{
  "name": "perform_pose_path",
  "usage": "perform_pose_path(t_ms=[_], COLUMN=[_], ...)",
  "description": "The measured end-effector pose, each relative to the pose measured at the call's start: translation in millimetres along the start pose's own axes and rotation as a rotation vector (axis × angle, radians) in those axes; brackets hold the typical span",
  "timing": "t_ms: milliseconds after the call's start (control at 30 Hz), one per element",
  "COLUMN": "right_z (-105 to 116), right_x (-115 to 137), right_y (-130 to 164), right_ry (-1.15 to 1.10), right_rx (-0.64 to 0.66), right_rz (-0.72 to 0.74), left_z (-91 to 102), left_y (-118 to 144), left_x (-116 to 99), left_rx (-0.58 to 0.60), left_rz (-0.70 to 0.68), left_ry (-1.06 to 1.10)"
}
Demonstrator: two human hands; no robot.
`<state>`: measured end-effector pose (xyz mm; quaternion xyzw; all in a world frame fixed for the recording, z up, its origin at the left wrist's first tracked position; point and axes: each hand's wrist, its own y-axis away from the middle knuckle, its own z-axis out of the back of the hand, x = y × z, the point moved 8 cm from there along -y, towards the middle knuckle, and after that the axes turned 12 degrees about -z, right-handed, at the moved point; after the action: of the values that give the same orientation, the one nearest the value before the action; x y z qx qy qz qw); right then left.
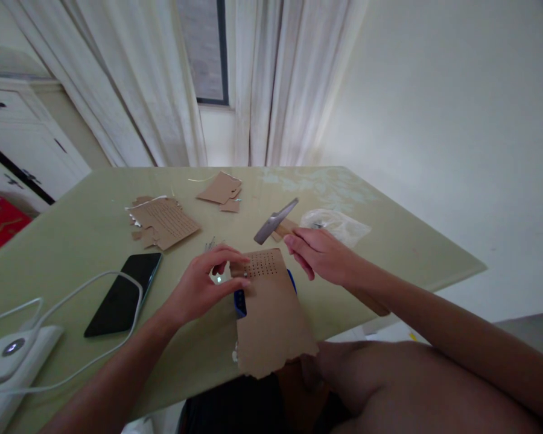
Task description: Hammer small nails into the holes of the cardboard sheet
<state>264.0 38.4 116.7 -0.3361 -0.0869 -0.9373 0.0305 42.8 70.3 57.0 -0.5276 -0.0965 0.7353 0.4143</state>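
Centre frame: your right hand grips the hammer by its wooden handle, steel head raised. Left hand pinches something small, likely a nail, at the cardboard sheet, beside its grid of punched holes. Keep fingertips low and tap lightly. The cardboard is matte, torn-edged, lying over a blue block on the glossy green counter.

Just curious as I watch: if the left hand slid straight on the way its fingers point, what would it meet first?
The left hand points right, fingers already at the edge of the punched cardboard sheet. Going on, it would probably cross that sheet toward the right hand holding the hammer; depth is unclear.
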Motion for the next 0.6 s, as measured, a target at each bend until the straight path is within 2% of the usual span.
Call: perform_pose_path(t_ms=[100, 167, 267, 367, 600], right_z=[-4.4, -10.3, -19.3, -27.7, -35.7], right_x=[-23.2, -36.2, -49.8, -55.3, -53.6], right_y=[-8.7, -13.7, -19.8, -23.3, -23.2], right_ry=[-0.089, -0.106, -0.129, -0.208, -0.346], right_rx=[-0.001, 0.01, 0.029, 0.072, 0.138], right_rz=[-0.09, -0.128, -0.18, -0.236, -0.286], left_z=[14.3, 14.4, -3.1, -22.7, -30.1], left_y=[1.1, 4.0, 7.7, 12.0, 20.8], left_x=[8.9, 19.7, 31.9, 35.7, 40.1], left_rx=[-0.138, -0.171, -0.079, -0.001, -0.139], left_rz=[0.078, 0.184, 0.306, 0.367, 0.41], left_ry=[-0.028, -0.029, 0.016, 0.123, 0.194])
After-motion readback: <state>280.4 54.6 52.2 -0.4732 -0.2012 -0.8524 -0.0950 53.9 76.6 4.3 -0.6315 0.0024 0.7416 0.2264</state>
